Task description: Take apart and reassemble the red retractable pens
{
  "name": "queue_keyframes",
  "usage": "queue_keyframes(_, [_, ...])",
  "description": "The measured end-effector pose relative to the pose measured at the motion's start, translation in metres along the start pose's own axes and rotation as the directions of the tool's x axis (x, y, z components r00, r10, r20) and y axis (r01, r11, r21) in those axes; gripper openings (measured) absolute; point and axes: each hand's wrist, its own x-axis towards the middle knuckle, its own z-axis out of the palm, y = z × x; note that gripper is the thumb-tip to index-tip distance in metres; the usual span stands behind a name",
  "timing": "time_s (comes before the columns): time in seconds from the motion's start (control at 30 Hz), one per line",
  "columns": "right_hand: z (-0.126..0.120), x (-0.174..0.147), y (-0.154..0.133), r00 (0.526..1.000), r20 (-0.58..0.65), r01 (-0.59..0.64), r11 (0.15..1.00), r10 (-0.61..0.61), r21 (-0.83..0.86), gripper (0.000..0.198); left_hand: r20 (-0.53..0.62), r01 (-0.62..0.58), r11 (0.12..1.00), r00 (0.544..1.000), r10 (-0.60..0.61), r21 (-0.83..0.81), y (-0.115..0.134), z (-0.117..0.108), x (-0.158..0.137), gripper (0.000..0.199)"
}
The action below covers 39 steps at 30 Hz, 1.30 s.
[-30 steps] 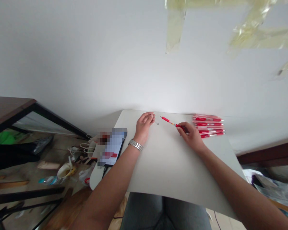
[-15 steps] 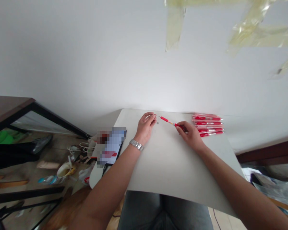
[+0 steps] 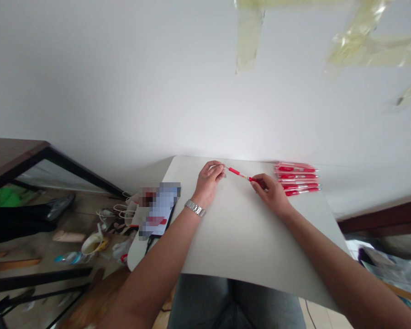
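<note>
My right hand (image 3: 267, 188) is closed around the rear end of a red pen (image 3: 234, 171), whose thin tip points left and slightly away from me. The pen has a red grip and a clear part with orange-yellow inside. At the thin tip, my left hand (image 3: 211, 176) is closed in a pinch; whatever small piece lies between its fingertips is too small to make out. A tiny grey piece (image 3: 225, 176) lies on the white table (image 3: 233, 228) right beside the left fingers. Several red pens (image 3: 297, 177) lie in a row beyond my right hand.
A phone-like device with a blurred screen (image 3: 164, 208) lies at the table's left edge, with a cable from it. The white wall (image 3: 205, 91) stands right behind the table. On the floor at left are a cup (image 3: 92, 244) and a plastic bottle (image 3: 68, 258).
My left fingers have moved slightly right and now meet the pen's thin tip, where a small gap showed before. My right hand and the pen have barely moved.
</note>
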Motion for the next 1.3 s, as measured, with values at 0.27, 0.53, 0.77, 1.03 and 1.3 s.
queue_keyframes(0.27, [-0.0006,0.0002,-0.0006,1.0,0.002,0.01,1.0,-0.01,-0.003,0.037,0.029,-0.01,1.0,1.0,0.009,0.017,0.0006,0.0015,-0.0013,0.028])
queue_keyframes(0.53, [-0.0004,-0.0002,-0.0018,1.0,-0.006,0.0,1.0,0.0,0.006,0.036,0.004,-0.007,1.0,1.0,0.007,-0.014,0.0026,-0.0007,0.0005,0.029])
queue_keyframes(0.77, [0.0002,-0.0003,-0.0009,1.0,-0.005,0.003,1.0,-0.003,0.007,0.034,0.022,-0.005,1.0,1.0,0.005,0.011,0.0029,0.0002,-0.0008,0.029])
queue_keyframes(1.03, [0.0014,-0.0003,0.0012,1.0,-0.008,0.005,1.0,-0.005,0.01,0.035,0.06,-0.009,1.0,0.998,0.008,0.015,0.0018,0.0013,-0.0022,0.03])
queue_keyframes(1.3, [0.0002,-0.0003,0.0008,1.0,-0.001,0.01,1.0,-0.01,-0.005,0.033,0.082,-0.005,1.0,0.997,0.004,0.013,0.001,0.0014,-0.0029,0.029])
